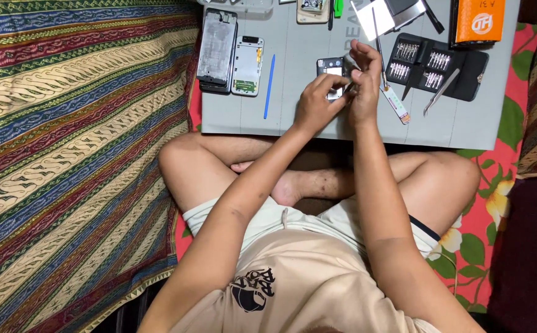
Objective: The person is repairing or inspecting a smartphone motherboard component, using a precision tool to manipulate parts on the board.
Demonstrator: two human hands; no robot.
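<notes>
Grey work mat [305, 117] under our hands, left hand [314, 105] gripping a small dark phone part [333, 68], right hand [365, 83] pinching its edge, blue pry tool [269, 86] nearby.

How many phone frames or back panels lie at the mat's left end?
2: a dark phone frame at far left, and a white panel with circuit board beside it on the grey mat. More may be stacked beneath.

Small dark phone part [332, 69] on mat

Grey work mat [293, 117] at top centre, opened phone frame [217, 49] and blue pry tool [269, 86] upper left of it, black screwdriver-bit case [438, 65], tweezers [441, 92], orange box [481, 20] upper right, striped batik cloth [65, 154] filling the left
</notes>
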